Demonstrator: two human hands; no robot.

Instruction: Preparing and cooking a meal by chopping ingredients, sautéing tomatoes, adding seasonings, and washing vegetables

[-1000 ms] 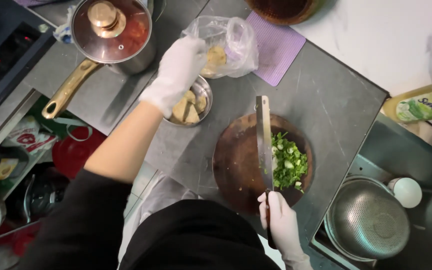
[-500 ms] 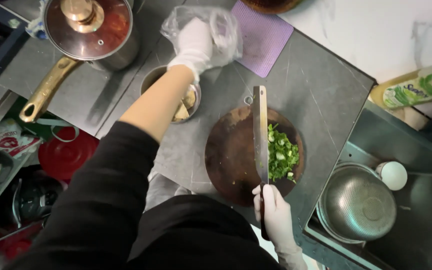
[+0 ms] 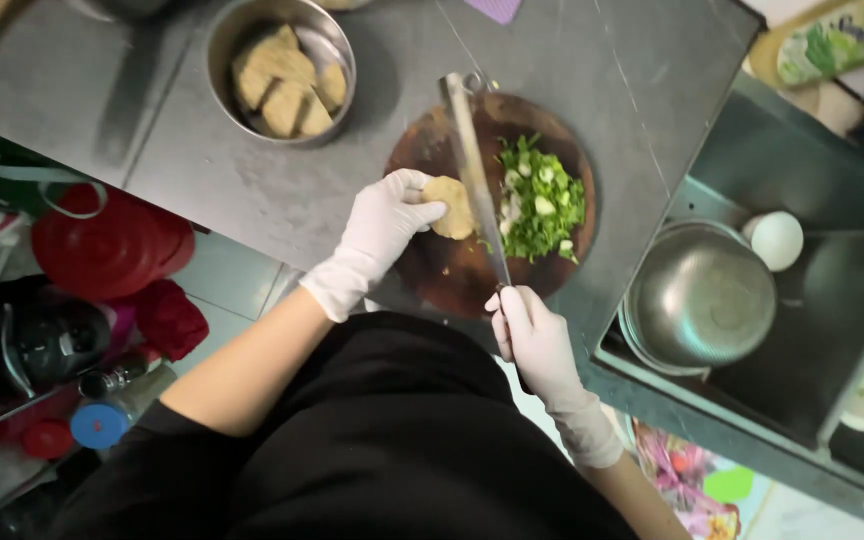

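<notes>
My left hand [image 3: 384, 222], in a white glove, holds a pale round piece of food [image 3: 451, 207] down on the round dark wooden cutting board [image 3: 452, 275]. My right hand [image 3: 532, 335], also gloved, grips the handle of a long cleaver [image 3: 472, 165] whose blade lies across the board just right of that piece. A heap of chopped green onion [image 3: 537, 200] sits on the board's right side, beyond the blade.
A steel bowl [image 3: 327, 45] with several tan pieces stands on the grey counter at upper left. Right of the counter is a sink holding a steel bowl [image 3: 697, 298] and a white cup [image 3: 774, 240]. Red lids [image 3: 107, 245] and bottles lie on the floor shelf, left.
My left hand has come back from the plastic bag at the far side and now presses a pale round piece onto the board. The knife has stayed over the board.
</notes>
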